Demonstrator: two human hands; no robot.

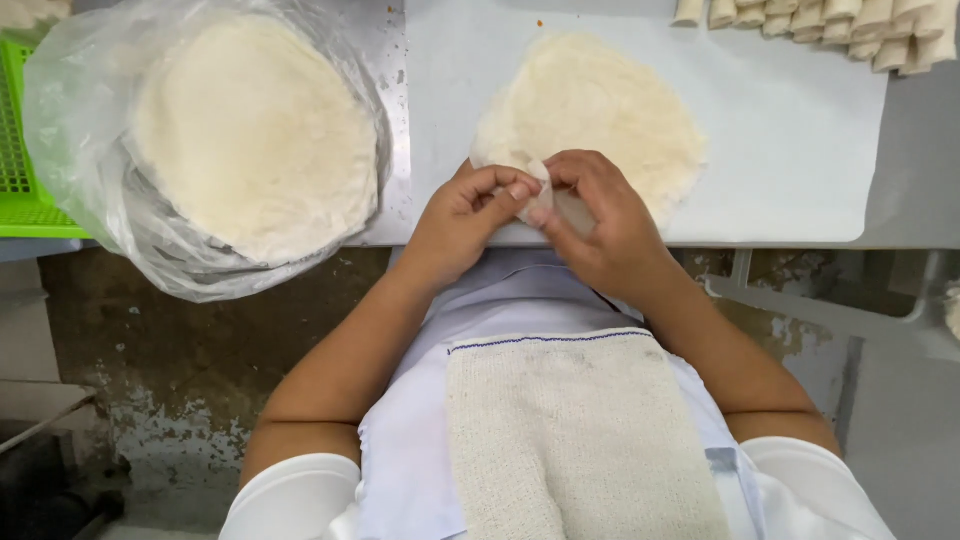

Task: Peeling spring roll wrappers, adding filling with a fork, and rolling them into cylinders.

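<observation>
Wrappers lie in a flat round pile (600, 110) on a smooth white board (800, 150), and they look thin, pale and a little rough, like soft paper made of dough. The near edge of the pile is right under the two hands. The left hand (465, 215) and the right hand (600, 215) sit close together at that edge, and their fingertips pinch a small see-through flap of the top sheet (540, 180), which is lifted a bit off the pile. Both hands are closed on that thin flap, thumb against finger. To the left, a second, thicker stack of round sheets (255, 130) sits inside a crinkly clear plastic bag (70, 160) on the shiny metal table (390, 60), well apart from the hands. A bright green crate (20, 150) with a grid of holes shows at the left edge. At the top right, small pale rolls (840, 25) lie side by side in a row. A rough, knobbly cloth (570, 440) with a blue line lies on the person's lap over a white apron (420, 440).
</observation>
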